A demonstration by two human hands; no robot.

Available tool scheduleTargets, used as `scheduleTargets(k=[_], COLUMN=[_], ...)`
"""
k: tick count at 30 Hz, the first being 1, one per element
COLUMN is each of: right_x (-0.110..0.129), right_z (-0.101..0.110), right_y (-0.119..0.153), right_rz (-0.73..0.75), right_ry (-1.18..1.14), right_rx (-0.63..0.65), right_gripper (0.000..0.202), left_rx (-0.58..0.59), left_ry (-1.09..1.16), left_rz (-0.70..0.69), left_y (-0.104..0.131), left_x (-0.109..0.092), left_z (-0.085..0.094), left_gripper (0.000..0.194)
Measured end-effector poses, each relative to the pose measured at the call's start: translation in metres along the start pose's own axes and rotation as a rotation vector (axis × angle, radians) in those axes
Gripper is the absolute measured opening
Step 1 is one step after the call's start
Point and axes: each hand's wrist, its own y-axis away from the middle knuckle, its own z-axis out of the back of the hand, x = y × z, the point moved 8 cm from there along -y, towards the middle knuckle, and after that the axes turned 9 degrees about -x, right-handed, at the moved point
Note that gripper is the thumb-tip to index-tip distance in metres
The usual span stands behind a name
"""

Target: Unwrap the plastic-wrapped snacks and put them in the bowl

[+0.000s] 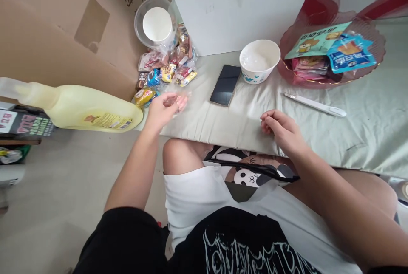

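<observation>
Blur hides what is pinched in the left hand [164, 110], just left of the phone [225, 84]: something small and clear-wrapped, beside the snack pile [164, 72]. Fingers of the right hand [282, 129] are curled loosely, empty, below the phone. Right of the phone stands a white bowl [259, 60].

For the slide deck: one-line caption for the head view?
Left hand reaches toward wrapped snacks; right hand rests loosely curled on the green cloth.
</observation>
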Motion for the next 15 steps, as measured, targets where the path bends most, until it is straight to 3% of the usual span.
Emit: scheduleTargets(k=[2, 5, 7, 10, 12, 15], right_x=[-0.001, -0.001, -0.003, -0.005, -0.004, -0.001], right_z=[-0.005, -0.018, -0.024, -0.024, -0.019, -0.015], right_y=[-0.001, -0.003, -0.003, -0.002, -0.002, -0.002], right_rz=[0.003, 0.042, 0.067, 0.084, 0.091, 0.099], right_ry=[0.021, 0.049, 0.086, 0.145, 0.17, 0.18], right_rx=[0.015, 0.079, 0.127, 0.154, 0.152, 0.158], right_gripper=[0.018, 0.02, 0.02, 0.019, 0.018, 0.019], left_rx=[0.063, 0.132, 0.129, 0.014, -0.084, -0.171], left_ry=[0.249, 0.419, 0.417, 0.304, 0.218, 0.135], left_rz=[-0.003, -0.015, -0.078, -0.171, -0.193, -0.203], left_y=[0.024, 0.057, 0.068, 0.065, 0.058, 0.055], left_x=[-0.011, -0.029, -0.039, -0.044, -0.043, -0.041], left_z=[-0.006, -0.029, -0.049, -0.069, -0.07, -0.054], left_gripper=[0.042, 0.041, 0.041, 0.049, 0.051, 0.045])
